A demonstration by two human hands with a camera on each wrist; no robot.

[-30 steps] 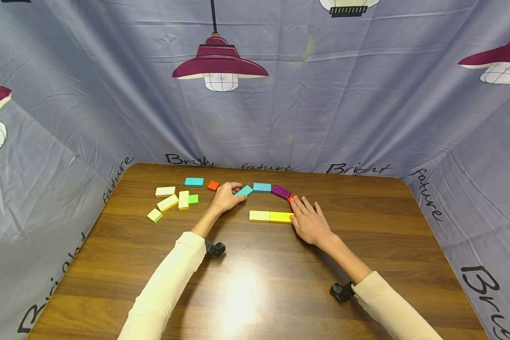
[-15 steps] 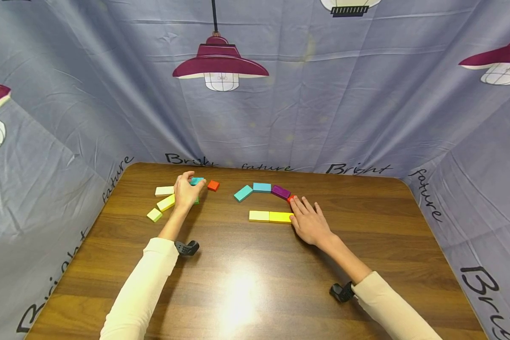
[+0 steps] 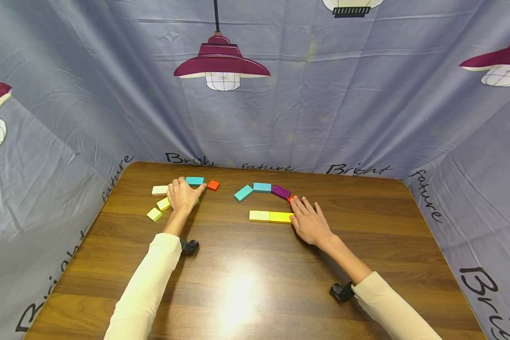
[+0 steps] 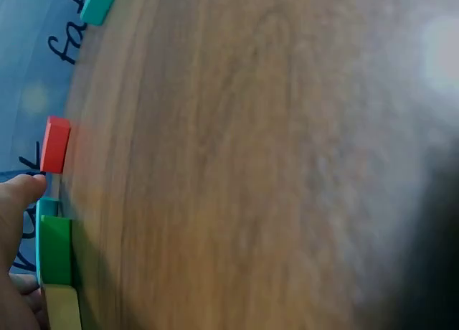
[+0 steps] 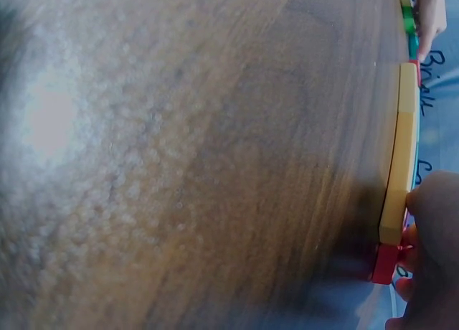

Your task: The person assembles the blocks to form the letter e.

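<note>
In the head view my left hand (image 3: 182,196) is over the group of coloured blocks at the left, its thumb held out to the side. It partly hides a green block (image 4: 56,250) and a yellow block (image 4: 63,308), both visible in the left wrist view. Beyond its fingertips is a blue block (image 3: 194,181), with a small red block (image 3: 213,185) to the right. My right hand (image 3: 310,223) lies with straight fingers at the right end of a yellow block row (image 3: 276,217). Its fingertips touch a red block (image 3: 292,199), mostly covered.
A teal block (image 3: 243,193), a blue block (image 3: 262,187) and a purple block (image 3: 281,191) form an arc behind the yellow row. A cream block (image 3: 159,190) and a lime block (image 3: 155,214) lie left of my left hand. A curtain (image 3: 280,123) borders the table.
My left hand has let go of the teal block in the arc and moved left to the loose blocks, then slightly nearer. The cream block has shifted a little left. My right hand stays put.
</note>
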